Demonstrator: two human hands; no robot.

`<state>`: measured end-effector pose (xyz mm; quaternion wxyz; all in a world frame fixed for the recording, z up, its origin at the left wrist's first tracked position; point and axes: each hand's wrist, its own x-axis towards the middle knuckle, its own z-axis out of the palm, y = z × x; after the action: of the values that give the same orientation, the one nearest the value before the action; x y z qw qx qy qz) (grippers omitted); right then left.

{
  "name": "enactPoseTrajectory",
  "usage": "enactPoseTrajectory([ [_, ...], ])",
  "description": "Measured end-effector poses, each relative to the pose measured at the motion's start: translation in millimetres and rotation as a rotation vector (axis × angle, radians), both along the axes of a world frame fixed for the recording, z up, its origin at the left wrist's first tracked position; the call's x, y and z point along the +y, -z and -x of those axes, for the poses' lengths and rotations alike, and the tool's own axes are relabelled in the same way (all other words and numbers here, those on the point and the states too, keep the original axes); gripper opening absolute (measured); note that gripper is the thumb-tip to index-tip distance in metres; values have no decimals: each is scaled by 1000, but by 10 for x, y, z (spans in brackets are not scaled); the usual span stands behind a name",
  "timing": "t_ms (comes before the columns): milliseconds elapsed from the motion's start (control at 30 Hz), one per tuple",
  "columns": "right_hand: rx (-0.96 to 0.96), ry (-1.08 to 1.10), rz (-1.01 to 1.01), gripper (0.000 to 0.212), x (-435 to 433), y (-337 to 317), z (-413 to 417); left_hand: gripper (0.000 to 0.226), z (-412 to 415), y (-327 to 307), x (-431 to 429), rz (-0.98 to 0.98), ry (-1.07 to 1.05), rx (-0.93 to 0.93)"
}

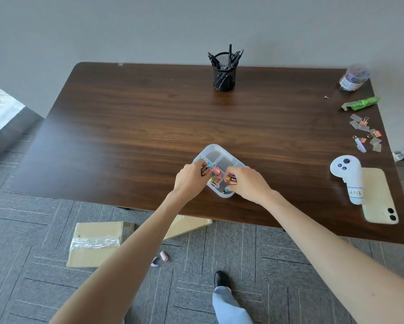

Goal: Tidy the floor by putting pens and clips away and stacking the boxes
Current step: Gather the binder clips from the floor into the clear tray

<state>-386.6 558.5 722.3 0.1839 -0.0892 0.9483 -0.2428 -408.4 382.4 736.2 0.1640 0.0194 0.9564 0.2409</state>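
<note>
The clear divided organiser tray (216,155) sits close to the front edge of the surface (149,118) and looks light. A nudge from either hand while clips go in could slide it toward that edge or tip it, spilling the clips onto the floor. A sprung clip could also snap out of a pinch or land in the wrong compartment.

The left hand (190,181) is closed on a copper-coloured binder clip (205,171) over the tray's left side, beside a pink clip already inside. The right hand (247,183) pinches a second copper clip (231,180) over the near right compartment. Whether the hands rest on the tray's rim or hang just above it, I cannot tell.

On the carpet below, two small pastel pieces (162,257) lie between a taped cardboard box (95,244) and a flatter box (189,226) half under the surface; the two boxes are not stacked.
</note>
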Motion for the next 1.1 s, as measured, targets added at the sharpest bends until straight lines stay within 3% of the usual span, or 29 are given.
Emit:
enactPoseTrajectory([
  [200,-27,-44,-11,34,-63,28,19,19,91,-29,-65,-272,-123,-135],
  [667,-53,2,102,39,-63,-37,30,23,225,-13,-123,-354,-163,-218],
  [900,71,77,184,32,40,59,8,15,199,-5,-67,-276,-15,-101],
  [1100,226,268,253,21,214,103,8,13,213,54,135,-82,159,58],
])
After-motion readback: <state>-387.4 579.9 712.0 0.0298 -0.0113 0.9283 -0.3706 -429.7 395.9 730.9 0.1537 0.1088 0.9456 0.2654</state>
